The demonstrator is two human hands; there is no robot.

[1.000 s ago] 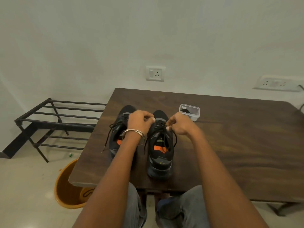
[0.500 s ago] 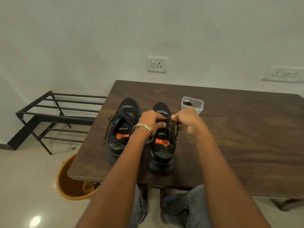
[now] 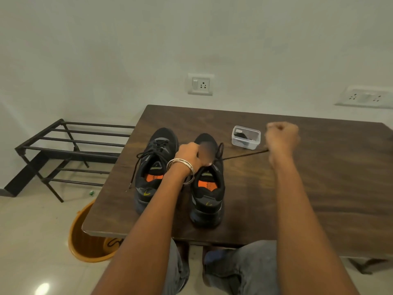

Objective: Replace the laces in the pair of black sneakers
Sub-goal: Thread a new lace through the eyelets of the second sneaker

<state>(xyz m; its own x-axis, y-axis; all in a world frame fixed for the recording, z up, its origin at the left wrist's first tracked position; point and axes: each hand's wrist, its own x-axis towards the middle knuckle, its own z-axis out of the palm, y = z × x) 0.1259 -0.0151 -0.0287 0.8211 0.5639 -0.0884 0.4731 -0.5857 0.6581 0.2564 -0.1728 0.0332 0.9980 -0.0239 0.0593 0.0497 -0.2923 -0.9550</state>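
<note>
The right sneaker stands near the table's front edge, beside the left sneaker. Its black lace runs taut (blurred at its end) to the right hand, fingers curled around it. The left hand grips the shoe's tongue area. A clear container sits behind, toward the far edge.

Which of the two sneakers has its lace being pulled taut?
The right sneaker: the right hand stretches its lace sideways; the left sneaker's hangs slack.
</note>
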